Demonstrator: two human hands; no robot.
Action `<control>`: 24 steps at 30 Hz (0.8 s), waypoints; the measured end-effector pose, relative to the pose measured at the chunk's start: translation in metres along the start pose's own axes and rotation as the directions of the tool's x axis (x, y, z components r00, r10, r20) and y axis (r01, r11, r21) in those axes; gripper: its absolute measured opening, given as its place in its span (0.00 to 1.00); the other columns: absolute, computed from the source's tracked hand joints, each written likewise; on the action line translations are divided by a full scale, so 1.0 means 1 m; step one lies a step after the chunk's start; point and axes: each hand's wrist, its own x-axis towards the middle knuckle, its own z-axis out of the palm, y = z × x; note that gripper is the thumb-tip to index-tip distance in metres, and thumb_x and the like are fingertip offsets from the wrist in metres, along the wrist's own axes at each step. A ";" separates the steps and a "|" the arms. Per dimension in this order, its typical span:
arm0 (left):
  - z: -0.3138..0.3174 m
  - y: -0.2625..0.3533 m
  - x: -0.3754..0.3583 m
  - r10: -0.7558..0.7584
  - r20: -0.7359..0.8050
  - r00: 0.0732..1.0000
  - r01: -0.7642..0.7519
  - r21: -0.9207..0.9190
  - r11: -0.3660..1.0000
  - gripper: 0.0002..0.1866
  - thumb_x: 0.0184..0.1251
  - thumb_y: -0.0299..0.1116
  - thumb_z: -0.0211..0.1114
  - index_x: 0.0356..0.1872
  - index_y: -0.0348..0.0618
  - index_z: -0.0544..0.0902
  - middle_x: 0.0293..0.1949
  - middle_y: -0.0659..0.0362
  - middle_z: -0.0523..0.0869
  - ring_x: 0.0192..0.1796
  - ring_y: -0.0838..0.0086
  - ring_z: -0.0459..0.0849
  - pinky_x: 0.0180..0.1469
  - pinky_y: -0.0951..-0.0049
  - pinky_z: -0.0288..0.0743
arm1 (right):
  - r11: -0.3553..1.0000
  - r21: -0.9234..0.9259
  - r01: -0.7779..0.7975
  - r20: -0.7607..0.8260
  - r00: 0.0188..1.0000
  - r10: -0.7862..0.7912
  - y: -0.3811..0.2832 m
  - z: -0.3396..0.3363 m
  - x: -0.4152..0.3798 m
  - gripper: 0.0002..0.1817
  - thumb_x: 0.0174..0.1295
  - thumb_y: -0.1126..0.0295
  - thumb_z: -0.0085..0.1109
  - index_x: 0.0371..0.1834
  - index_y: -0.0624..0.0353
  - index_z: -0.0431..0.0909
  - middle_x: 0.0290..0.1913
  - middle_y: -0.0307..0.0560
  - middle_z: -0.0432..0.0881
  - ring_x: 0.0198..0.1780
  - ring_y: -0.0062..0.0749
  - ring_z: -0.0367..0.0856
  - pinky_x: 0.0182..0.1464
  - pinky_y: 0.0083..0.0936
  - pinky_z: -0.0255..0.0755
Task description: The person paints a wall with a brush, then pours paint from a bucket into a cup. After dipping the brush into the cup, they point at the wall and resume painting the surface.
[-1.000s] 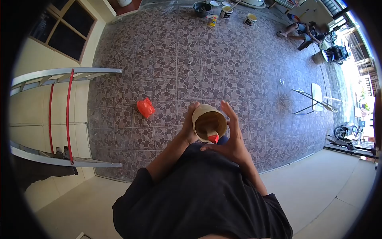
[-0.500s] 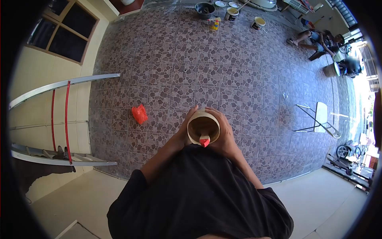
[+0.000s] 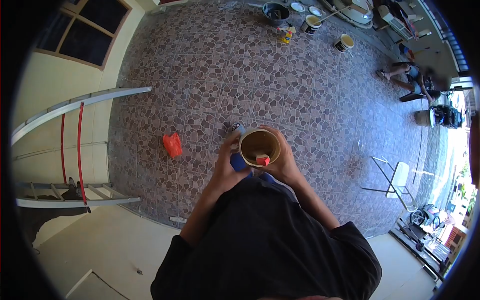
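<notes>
A round, open paint can (image 3: 245, 145) with cream-stained inner walls is held upright in front of my chest. Inside it leans a pale tool handle with a red end (image 3: 263, 160); its lower part is hidden. My right hand (image 3: 284, 162) wraps the can's right side. On the left, my left hand (image 3: 226, 162) curves against the can with fingers and thumb, and blue cloth shows in the gap between them. A foot in a sandal (image 3: 235, 127) shows just beyond the can.
An aluminium ladder with red braces (image 3: 81, 150) stands at left. An orange-red plastic bag (image 3: 172, 145) lies on the patterned tiles. Far off are a black basin (image 3: 275, 14), paint buckets (image 3: 344, 43) and a yellow bottle (image 3: 286, 37). A folding chair (image 3: 400, 175) and a seated person (image 3: 414, 82) are at right.
The can has shifted slightly right and up in view. My left hand has changed its hold, leaving a gap beside the can. My legs and a foot now show below; the view has turned slightly.
</notes>
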 end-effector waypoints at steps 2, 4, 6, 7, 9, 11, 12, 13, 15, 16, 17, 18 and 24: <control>-0.011 -0.004 0.034 0.113 0.006 0.994 -0.113 0.120 0.986 0.51 0.54 0.27 0.84 0.79 0.38 0.63 0.75 0.48 0.70 0.76 0.59 0.73 0.72 0.57 0.73 | 1.000 -0.004 -0.007 0.003 1.000 0.007 0.000 0.001 0.034 0.49 0.45 0.64 0.86 0.73 0.61 0.71 0.72 0.56 0.76 0.74 0.54 0.74 0.74 0.44 0.71; -0.022 -0.011 0.080 0.310 0.001 0.951 -0.298 0.285 0.911 0.53 0.52 0.31 0.86 0.78 0.38 0.63 0.74 0.47 0.72 0.76 0.55 0.73 0.75 0.55 0.70 | 0.999 -0.047 -0.002 0.007 1.000 0.003 0.004 -0.001 0.072 0.49 0.45 0.62 0.87 0.73 0.61 0.72 0.72 0.55 0.75 0.74 0.52 0.74 0.75 0.44 0.70; -0.033 -0.010 0.115 0.315 -0.005 0.949 -0.303 0.253 0.919 0.53 0.51 0.33 0.87 0.78 0.38 0.64 0.71 0.47 0.74 0.75 0.53 0.73 0.75 0.55 0.69 | 0.995 0.005 -0.100 0.013 0.995 0.100 -0.009 -0.006 0.106 0.51 0.44 0.59 0.89 0.73 0.60 0.72 0.72 0.55 0.75 0.74 0.51 0.74 0.75 0.44 0.70; -0.038 -0.008 0.133 0.295 -0.008 0.955 -0.283 0.261 0.923 0.53 0.51 0.33 0.88 0.77 0.38 0.65 0.70 0.48 0.74 0.75 0.54 0.74 0.75 0.56 0.69 | 0.992 0.017 -0.123 0.009 0.992 0.123 -0.013 -0.007 0.121 0.52 0.43 0.58 0.90 0.73 0.60 0.72 0.72 0.55 0.75 0.74 0.51 0.74 0.75 0.44 0.70; -0.046 -0.008 0.170 0.285 0.005 0.958 -0.276 0.269 0.923 0.52 0.52 0.34 0.88 0.76 0.38 0.66 0.69 0.48 0.75 0.74 0.56 0.75 0.74 0.57 0.70 | 0.989 0.033 -0.142 -0.013 0.990 0.142 -0.020 -0.011 0.152 0.53 0.42 0.57 0.91 0.73 0.60 0.72 0.71 0.54 0.75 0.74 0.51 0.74 0.75 0.44 0.70; -0.048 -0.014 0.201 0.324 -0.045 0.945 -0.314 0.153 0.937 0.52 0.50 0.50 0.87 0.74 0.40 0.69 0.67 0.49 0.77 0.68 0.52 0.76 0.70 0.54 0.70 | 0.985 0.093 -0.145 -0.026 0.989 0.148 -0.024 -0.015 0.176 0.55 0.40 0.57 0.92 0.74 0.60 0.71 0.71 0.54 0.76 0.74 0.51 0.74 0.75 0.44 0.70; -0.050 -0.015 0.212 0.318 -0.031 0.948 -0.311 0.145 0.939 0.52 0.50 0.50 0.87 0.74 0.40 0.69 0.67 0.49 0.77 0.68 0.52 0.76 0.70 0.54 0.70 | 0.983 0.095 -0.157 -0.038 0.986 0.161 -0.023 -0.016 0.185 0.55 0.40 0.57 0.92 0.74 0.60 0.71 0.71 0.54 0.76 0.74 0.51 0.74 0.75 0.44 0.70; -0.052 -0.016 0.226 0.292 -0.022 0.956 -0.288 0.095 0.953 0.51 0.50 0.52 0.86 0.73 0.40 0.70 0.67 0.49 0.77 0.68 0.53 0.77 0.70 0.54 0.70 | 0.988 0.065 -0.141 -0.061 0.988 0.145 -0.020 -0.019 0.195 0.55 0.40 0.58 0.92 0.74 0.60 0.71 0.71 0.54 0.75 0.74 0.50 0.74 0.75 0.44 0.70; -0.055 -0.016 0.252 0.264 -0.005 0.965 -0.263 0.042 0.964 0.51 0.51 0.54 0.86 0.73 0.41 0.70 0.67 0.50 0.77 0.68 0.53 0.77 0.70 0.54 0.70 | 0.991 0.034 -0.129 -0.091 0.987 0.131 -0.016 -0.026 0.216 0.55 0.40 0.58 0.92 0.74 0.59 0.71 0.71 0.54 0.75 0.74 0.50 0.73 0.76 0.44 0.70; -0.055 -0.015 0.263 0.302 0.022 0.953 -0.303 0.049 0.952 0.50 0.53 0.47 0.87 0.74 0.39 0.68 0.68 0.50 0.76 0.69 0.59 0.78 0.71 0.59 0.73 | 0.989 0.032 -0.144 -0.092 0.985 0.146 -0.014 -0.031 0.225 0.55 0.41 0.60 0.91 0.75 0.59 0.71 0.72 0.54 0.75 0.75 0.50 0.73 0.76 0.44 0.70; -0.055 -0.015 0.275 0.340 0.050 0.939 -0.342 0.056 0.938 0.50 0.56 0.39 0.88 0.75 0.37 0.65 0.69 0.51 0.75 0.71 0.65 0.79 0.72 0.63 0.75 | 0.987 0.030 -0.158 -0.093 0.983 0.160 -0.010 -0.036 0.235 0.55 0.41 0.61 0.91 0.76 0.59 0.70 0.72 0.55 0.75 0.75 0.50 0.73 0.76 0.44 0.70; -0.054 -0.017 0.287 0.336 0.059 0.940 -0.339 0.054 0.939 0.50 0.56 0.39 0.88 0.75 0.37 0.65 0.69 0.51 0.75 0.71 0.65 0.79 0.72 0.63 0.75 | 0.986 0.034 -0.164 -0.100 0.981 0.167 -0.006 -0.041 0.245 0.55 0.41 0.61 0.91 0.76 0.59 0.70 0.72 0.55 0.75 0.75 0.50 0.73 0.76 0.44 0.70; -0.036 -0.022 0.363 0.296 -0.018 0.955 -0.295 0.030 0.955 0.49 0.51 0.46 0.88 0.72 0.39 0.72 0.66 0.50 0.77 0.68 0.57 0.77 0.69 0.59 0.73 | 0.997 0.010 -0.082 -0.026 0.996 0.082 0.015 -0.093 0.311 0.59 0.44 0.63 0.90 0.81 0.59 0.63 0.77 0.56 0.68 0.80 0.49 0.67 0.80 0.45 0.67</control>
